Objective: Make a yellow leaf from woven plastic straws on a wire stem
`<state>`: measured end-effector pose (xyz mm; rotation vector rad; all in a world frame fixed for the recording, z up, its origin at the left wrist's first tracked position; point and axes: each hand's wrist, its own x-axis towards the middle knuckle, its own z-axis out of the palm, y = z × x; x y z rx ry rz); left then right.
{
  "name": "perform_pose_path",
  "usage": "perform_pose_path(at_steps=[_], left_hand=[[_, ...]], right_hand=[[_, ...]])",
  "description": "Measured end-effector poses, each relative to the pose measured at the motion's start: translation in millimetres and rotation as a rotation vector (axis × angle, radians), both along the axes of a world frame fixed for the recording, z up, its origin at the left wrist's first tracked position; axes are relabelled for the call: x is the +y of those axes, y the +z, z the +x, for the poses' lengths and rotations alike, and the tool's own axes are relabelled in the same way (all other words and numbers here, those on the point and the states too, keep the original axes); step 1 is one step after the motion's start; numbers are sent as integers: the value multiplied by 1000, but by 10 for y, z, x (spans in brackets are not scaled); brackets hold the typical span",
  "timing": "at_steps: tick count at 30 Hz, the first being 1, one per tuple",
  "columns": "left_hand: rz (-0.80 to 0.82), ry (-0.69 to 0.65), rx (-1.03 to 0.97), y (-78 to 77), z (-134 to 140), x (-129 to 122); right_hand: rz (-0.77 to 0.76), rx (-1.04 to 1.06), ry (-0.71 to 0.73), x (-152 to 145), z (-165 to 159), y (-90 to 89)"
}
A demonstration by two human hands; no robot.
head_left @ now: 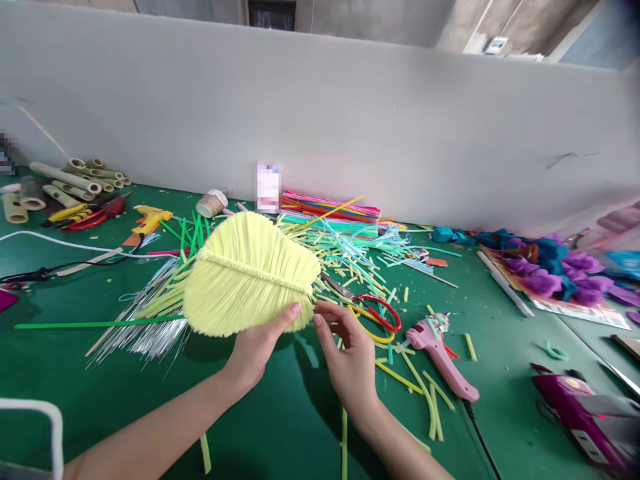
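A pale yellow leaf made of fuzzy pipe cleaners (245,280), with a raised rib along its middle, is held above the table. My left hand (257,350) grips its lower edge, thumb on top and fingers hidden beneath. At the leaf's right end, my right hand (347,347) has thumb and forefinger closed together on the edge, the other fingers curled. Scissors with red and yellow handles (383,317) lie just behind my right hand. Further right is a pink glue gun (440,353) on its side.
Cut pipe-cleaner pieces (435,407) and a bundle of silvery wires (150,340) litter the green table (260,427). Bamboo tubes (75,180), pliers (90,213) and a yellow glue gun (150,220) lie left. Purple flowers (545,273) and a purple device (585,413) sit right. A grey partition (400,127) stands behind.
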<state>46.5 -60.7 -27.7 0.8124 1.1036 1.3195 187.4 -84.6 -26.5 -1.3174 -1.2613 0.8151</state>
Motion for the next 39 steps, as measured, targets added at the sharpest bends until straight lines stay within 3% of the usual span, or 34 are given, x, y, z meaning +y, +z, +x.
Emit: perform_pose_path(at_steps=[3,9,15,29,33,37,39], left_hand=[[32,-15,46,-3,34,-29],[4,-4,-95,70,134,-47],[-2,24,-157,114,157,-60],[41,14,-178,104,130,27],[60,0,-144,121,79,58],[23,-94,-115,146,-67,137],[-8,-162,-128,171,-126,171]], right_hand=[[73,-61,-27,-12,-10,11],[88,-45,-76,-34,-47,-15],[225,-112,-84,-60,-81,-22],[194,-129,-21,-59,-100,-15],[269,-258,-6,-66,-30,80],[390,-442,-161,-43,182,249],[401,-491,-154,-6,273,306]])
